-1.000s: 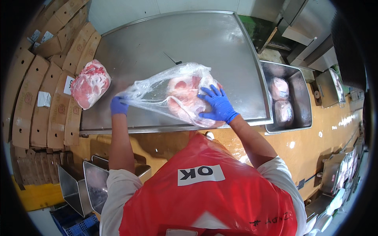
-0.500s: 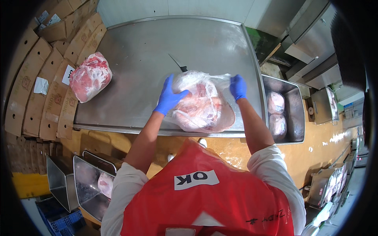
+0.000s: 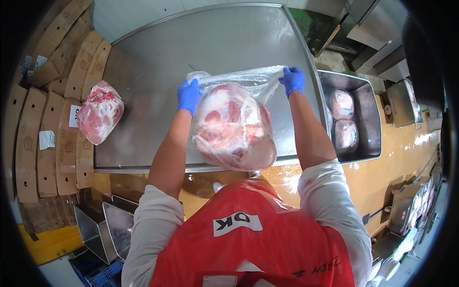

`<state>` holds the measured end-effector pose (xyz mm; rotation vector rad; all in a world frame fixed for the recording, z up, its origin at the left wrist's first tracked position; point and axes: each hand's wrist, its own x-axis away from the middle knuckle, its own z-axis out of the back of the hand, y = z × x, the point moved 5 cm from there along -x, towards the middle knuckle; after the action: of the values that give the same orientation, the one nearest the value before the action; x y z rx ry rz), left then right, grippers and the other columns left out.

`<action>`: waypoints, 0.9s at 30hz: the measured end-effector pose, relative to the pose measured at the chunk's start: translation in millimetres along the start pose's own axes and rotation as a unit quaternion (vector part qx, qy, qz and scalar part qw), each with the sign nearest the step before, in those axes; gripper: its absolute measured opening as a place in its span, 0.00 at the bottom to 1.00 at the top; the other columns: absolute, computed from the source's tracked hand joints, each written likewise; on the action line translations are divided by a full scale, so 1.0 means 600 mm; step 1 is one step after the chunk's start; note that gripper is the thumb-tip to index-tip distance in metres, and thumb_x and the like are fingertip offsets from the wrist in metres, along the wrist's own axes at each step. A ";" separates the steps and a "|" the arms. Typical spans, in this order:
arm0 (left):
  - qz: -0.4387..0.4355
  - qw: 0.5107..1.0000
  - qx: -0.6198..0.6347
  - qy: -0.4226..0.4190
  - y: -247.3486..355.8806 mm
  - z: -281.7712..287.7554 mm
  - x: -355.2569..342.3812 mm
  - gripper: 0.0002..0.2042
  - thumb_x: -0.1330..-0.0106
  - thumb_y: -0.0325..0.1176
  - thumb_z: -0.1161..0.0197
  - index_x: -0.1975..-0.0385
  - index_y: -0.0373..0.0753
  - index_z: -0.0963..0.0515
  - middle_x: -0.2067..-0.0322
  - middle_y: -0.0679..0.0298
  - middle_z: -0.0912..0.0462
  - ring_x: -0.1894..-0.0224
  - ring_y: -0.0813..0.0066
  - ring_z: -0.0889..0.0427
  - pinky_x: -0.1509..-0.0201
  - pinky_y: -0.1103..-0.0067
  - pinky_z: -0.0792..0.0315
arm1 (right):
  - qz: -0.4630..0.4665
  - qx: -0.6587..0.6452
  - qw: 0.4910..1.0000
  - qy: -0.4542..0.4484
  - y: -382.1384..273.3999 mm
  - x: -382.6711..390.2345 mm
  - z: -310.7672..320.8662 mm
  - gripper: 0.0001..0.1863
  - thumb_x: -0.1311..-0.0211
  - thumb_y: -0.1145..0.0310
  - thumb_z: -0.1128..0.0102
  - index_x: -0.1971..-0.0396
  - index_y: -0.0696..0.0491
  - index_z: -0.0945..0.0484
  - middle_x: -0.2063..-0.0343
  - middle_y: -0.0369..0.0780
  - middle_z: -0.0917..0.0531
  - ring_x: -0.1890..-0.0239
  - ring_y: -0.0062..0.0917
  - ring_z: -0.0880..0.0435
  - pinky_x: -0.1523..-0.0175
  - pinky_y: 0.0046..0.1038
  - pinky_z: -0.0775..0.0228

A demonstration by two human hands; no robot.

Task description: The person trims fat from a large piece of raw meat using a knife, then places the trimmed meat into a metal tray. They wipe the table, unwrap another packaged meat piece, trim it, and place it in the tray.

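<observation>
Grip: L hand (image 3: 189,97) & R hand (image 3: 292,81) both pinching clear plastic bag (image 3: 248,76), edge taut betw. them; meat cut (image 3: 229,125) inside, just bodyward of grip, on steel table (image 3: 148,95). Step appears to be spreading bag edge; next move prob. calls for even tension

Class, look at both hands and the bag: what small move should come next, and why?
Probably fold the far edge of the bag over the meat: the left hand and right hand hold that edge stretched between them, beyond the meat.
</observation>
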<state>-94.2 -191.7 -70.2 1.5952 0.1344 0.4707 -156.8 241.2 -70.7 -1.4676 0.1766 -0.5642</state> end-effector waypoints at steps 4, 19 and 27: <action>0.060 0.992 0.108 -0.010 0.010 0.036 -0.025 0.07 0.24 0.32 0.39 0.62 0.35 0.21 0.74 0.63 0.23 0.73 0.67 0.21 0.70 0.68 0.22 | 0.117 0.034 0.989 -0.084 -0.025 -0.004 -0.044 0.21 0.34 0.62 0.29 0.49 0.61 0.18 0.52 0.57 0.13 0.53 0.48 0.11 0.42 0.41 0.20; 0.147 0.954 0.149 0.213 -0.256 0.555 0.076 0.10 0.24 0.35 0.46 0.68 0.43 0.22 0.78 0.67 0.27 0.79 0.74 0.30 0.73 0.71 0.32 | 0.495 0.322 0.727 -0.350 0.016 0.553 0.039 0.20 0.41 0.62 0.27 0.47 0.42 0.15 0.37 0.41 0.21 0.33 0.47 0.28 0.30 0.48 0.36; 0.192 0.958 0.172 0.129 -0.286 0.493 0.264 0.11 0.22 0.45 0.40 0.56 0.44 0.21 0.73 0.69 0.22 0.81 0.81 0.32 0.76 0.81 0.37 | 0.298 0.425 0.837 -0.176 0.126 0.435 0.249 0.07 0.41 0.77 0.36 0.63 0.53 0.17 0.65 0.44 0.13 0.56 0.43 0.16 0.47 0.37 0.25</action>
<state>194.0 -392.3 -206.6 1.9051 0.1066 1.0027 153.3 253.6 -68.0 -0.5568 0.0630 0.1619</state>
